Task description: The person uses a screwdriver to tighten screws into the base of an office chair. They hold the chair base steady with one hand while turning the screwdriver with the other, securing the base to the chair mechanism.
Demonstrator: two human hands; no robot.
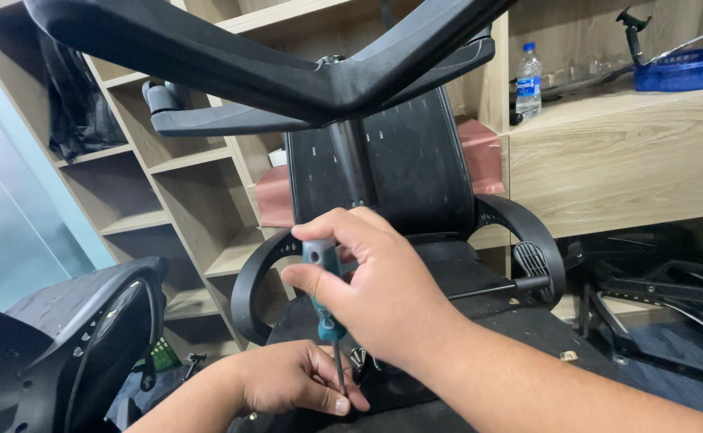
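The right hand (pixel 383 301) wraps its fingers (pixel 343 232) tightly round the teal handle of a screwdriver (pixel 325 298), which stands nearly upright. At six o'clock below it, the left hand (pixel 291 378) pinches thumb and fingertips together around the metal shaft, close to the tip. The tip meets the underside of an upturned black office chair (pixel 416 172). At twelve o'clock, the chair's star base (pixel 287 68) looms overhead. Wooden shelves (pixel 167 192) stand at ten o'clock, a water bottle (pixel 529 80) at two o'clock.
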